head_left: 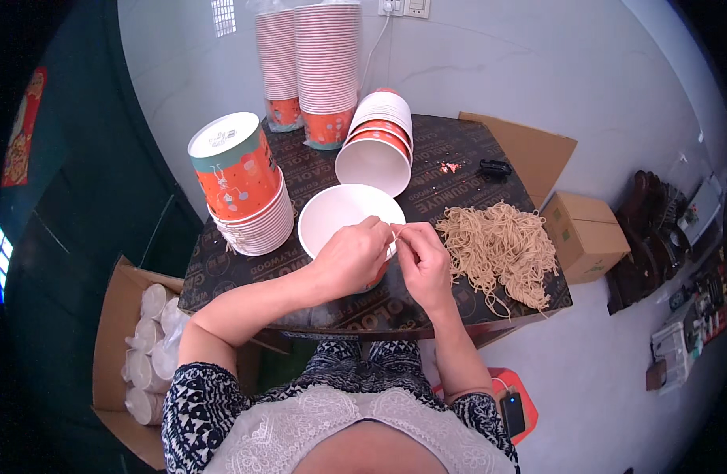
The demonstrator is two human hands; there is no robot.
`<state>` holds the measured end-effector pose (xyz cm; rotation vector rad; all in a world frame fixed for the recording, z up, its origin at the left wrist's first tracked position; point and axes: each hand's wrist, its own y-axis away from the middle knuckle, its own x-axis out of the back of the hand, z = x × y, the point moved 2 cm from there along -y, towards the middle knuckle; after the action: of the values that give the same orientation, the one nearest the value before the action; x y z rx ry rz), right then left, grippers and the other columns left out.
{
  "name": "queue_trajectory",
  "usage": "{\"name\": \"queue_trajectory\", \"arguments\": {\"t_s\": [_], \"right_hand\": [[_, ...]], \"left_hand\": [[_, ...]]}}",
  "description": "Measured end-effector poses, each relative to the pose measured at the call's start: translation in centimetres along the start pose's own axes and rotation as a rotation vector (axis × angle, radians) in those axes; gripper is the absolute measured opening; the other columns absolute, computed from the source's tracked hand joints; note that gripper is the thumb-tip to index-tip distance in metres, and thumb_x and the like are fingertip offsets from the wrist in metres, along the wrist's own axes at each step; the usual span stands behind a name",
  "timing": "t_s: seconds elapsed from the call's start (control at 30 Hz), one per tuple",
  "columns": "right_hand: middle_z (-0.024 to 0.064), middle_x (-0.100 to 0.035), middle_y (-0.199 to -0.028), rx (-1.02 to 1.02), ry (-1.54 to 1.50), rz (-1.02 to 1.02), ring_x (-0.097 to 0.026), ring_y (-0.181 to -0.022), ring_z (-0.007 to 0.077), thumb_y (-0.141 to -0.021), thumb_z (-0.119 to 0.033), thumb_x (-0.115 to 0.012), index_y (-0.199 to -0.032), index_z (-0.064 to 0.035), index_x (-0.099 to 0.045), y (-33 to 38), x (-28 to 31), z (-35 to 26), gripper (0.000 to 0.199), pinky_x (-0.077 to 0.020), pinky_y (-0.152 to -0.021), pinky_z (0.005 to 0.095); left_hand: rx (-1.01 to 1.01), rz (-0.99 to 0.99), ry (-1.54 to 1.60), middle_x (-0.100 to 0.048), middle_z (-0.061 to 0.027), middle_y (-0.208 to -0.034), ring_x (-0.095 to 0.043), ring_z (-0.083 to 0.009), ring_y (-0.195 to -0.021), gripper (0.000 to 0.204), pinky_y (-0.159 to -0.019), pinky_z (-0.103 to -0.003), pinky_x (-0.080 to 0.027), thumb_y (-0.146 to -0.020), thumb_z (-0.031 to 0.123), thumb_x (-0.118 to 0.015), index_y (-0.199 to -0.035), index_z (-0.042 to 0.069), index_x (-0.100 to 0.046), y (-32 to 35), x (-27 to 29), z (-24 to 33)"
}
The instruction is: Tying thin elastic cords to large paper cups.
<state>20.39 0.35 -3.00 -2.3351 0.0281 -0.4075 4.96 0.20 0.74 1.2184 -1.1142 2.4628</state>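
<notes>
- Pinched between both hands: a thin pale string or loop, left hand (pixel 349 257) and right hand (pixel 423 263) closed narrowly on it at the near rim of the open white paper bowl (pixel 341 213); too fine to tell exactly what.
- Held over the bowl's 5 o'clock edge, likely so the fine work stays close and steady.
- Heaped at 3 o'clock of the hands, within easy reach: a tan pile of thin strings (pixel 499 249).
- Lying on its side at 12 o'clock of the bowl: a nest of orange-and-white bowls (pixel 379 142), mouth toward the person.
- Stacked at 10 o'clock: upturned bowls (pixel 245 189); 2 tall stacks (pixel 312 67) against the wall.
- Left of the dark table (pixel 458 162), on the floor: a cardboard box (pixel 122 347) of white lids.
</notes>
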Motion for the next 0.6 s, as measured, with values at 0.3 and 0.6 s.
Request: {"name": "queue_trajectory", "arguments": {"t_s": [0.3,0.6], "right_hand": [[0.0149,-0.056,-0.111,0.119,0.024,-0.067,-0.063,-0.093,0.0253,-0.091,0.004,-0.054,-0.112,0.0037,-0.064,-0.2,0.2,1.1,0.023,-0.0515,-0.078,0.0334],[0.0118,-0.053,-0.115,-0.114,-0.166,-0.105,-0.054,-0.087,0.0127,-0.086,0.006,-0.061,-0.093,0.0037,-0.061,0.3,0.4,1.2,0.008,-0.0460,-0.071,0.0259]], "left_hand": [[0.009,0.019,-0.054,-0.067,-0.0170,-0.074,-0.067,-0.0363,-0.067,0.008,-0.057,-0.042,-0.053,-0.085,0.006,-0.066,-0.088,0.001,-0.061,0.1,0.2,0.1],[-0.035,0.040,0.058,-0.067,-0.0178,-0.073,-0.067,-0.0369,-0.065,0.009,-0.058,-0.043,-0.054,-0.086,0.011,-0.065,-0.091,0.004,-0.063,-0.2,0.2,-0.7]]}}
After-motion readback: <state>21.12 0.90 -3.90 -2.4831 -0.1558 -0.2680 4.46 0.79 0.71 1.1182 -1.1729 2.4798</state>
